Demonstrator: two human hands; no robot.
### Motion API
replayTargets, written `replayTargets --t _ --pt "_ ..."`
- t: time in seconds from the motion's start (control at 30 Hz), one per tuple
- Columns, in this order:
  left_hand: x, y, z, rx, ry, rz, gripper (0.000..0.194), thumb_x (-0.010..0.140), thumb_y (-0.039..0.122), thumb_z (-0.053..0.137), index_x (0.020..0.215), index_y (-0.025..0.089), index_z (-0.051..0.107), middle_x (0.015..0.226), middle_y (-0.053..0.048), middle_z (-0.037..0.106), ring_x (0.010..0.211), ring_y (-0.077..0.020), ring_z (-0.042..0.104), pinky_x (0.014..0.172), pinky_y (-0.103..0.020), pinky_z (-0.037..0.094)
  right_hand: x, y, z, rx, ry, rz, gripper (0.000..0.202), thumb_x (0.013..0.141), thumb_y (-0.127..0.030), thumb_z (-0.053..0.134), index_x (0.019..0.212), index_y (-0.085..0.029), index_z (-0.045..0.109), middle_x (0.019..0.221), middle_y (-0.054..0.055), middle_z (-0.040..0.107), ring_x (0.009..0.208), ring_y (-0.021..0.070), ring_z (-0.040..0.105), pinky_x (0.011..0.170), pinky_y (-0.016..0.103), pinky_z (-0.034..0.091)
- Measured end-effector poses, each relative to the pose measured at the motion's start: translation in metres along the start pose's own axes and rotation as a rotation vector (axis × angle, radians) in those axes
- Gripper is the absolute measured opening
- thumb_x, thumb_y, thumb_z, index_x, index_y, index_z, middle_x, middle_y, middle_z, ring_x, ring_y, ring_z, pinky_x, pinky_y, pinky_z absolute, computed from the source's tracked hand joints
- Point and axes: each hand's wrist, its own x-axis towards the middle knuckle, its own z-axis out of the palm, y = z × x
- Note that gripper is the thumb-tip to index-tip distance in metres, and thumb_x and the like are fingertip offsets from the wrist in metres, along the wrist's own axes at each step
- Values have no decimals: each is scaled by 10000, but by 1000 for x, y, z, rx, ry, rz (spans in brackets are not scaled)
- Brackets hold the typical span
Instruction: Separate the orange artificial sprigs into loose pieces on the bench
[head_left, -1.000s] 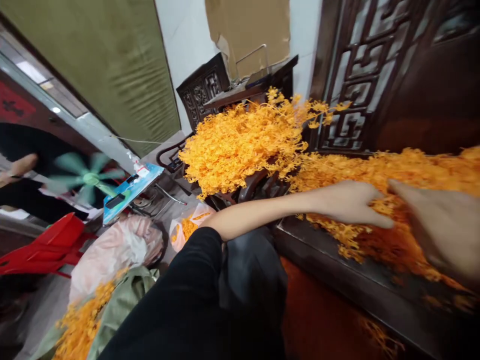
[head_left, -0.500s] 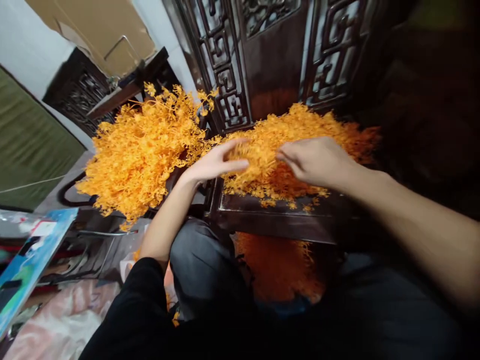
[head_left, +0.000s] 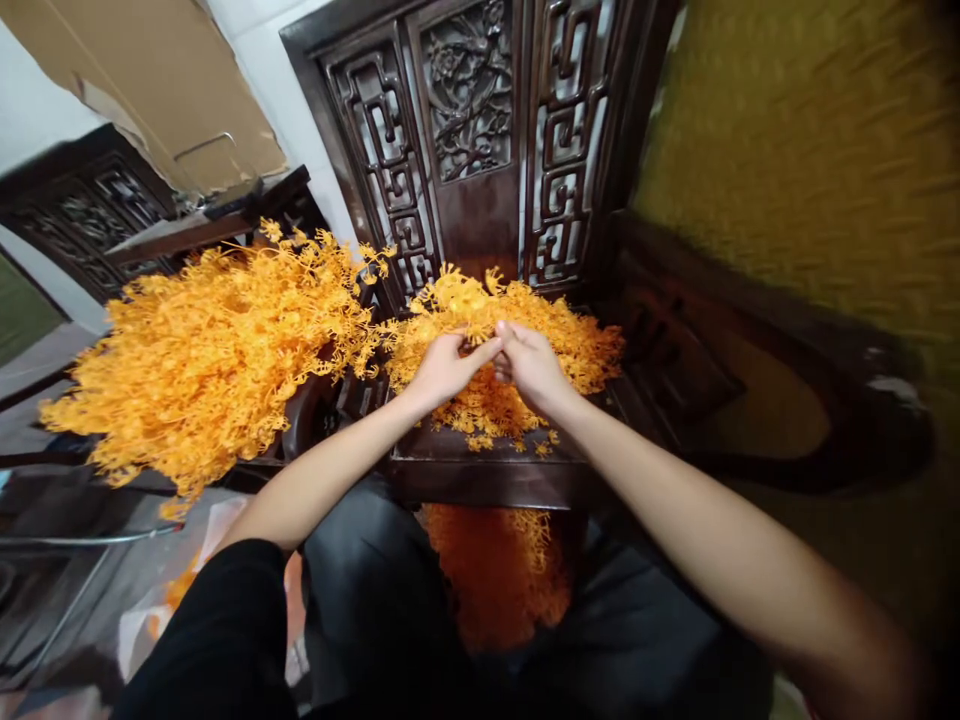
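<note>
My left hand [head_left: 448, 368] and my right hand [head_left: 529, 365] meet over a pile of orange plastic flower sprigs [head_left: 589, 345] on the dark wooden seat [head_left: 495, 470]. Thumb and fingers of the left close round part of an orange sprig [head_left: 480, 328] at the pile's near middle. The right hand's fingers are pinched together right beside the left thumb; what lies between them is hidden. A larger heap of the same orange sprigs [head_left: 202, 345] spreads to the left of my left forearm.
Behind the seat rises a carved dark wooden backrest [head_left: 480, 215]. A curved wooden armrest [head_left: 862, 430] stands at right. More orange pieces [head_left: 495, 570] show below the seat, between my knees. A cardboard sheet [head_left: 150, 80] leans at the upper left.
My hands, apart before, have come together over the pile, and the right hand's fingertips now sit by the left thumb. The view has swung right, showing more armrest.
</note>
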Motion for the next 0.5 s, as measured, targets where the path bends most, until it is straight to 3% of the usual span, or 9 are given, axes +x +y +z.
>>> replayTargets --t 0.13,0.33,0.5 --pt "7 1 -1 -127 57 -20 381 774 493 832 728 156 661 731 -20 677 648 -123 624 629 -275 561 -13 -3 2 -99 -33 -46 610 821 -792 642 722 -215 472 580 -44 432 479 83 323 459 238 273" --pt "12 6 4 -356 166 -27 284 834 388 778 786 158 617 749 14 648 659 -94 610 634 -253 574 -21 -6 -2 -115 -67 22 592 806 -805 640 834 -219 564 509 -88 323 428 85 249 436 237 248" --pt "8 8 5 -264 -15 -21 385 691 368 902 925 151 688 912 -50 740 757 -136 657 663 -268 554 -21 -4 -12 -279 70 -48 620 851 -828 563 794 -212 564 580 -22 526 454 105 407 447 249 314"
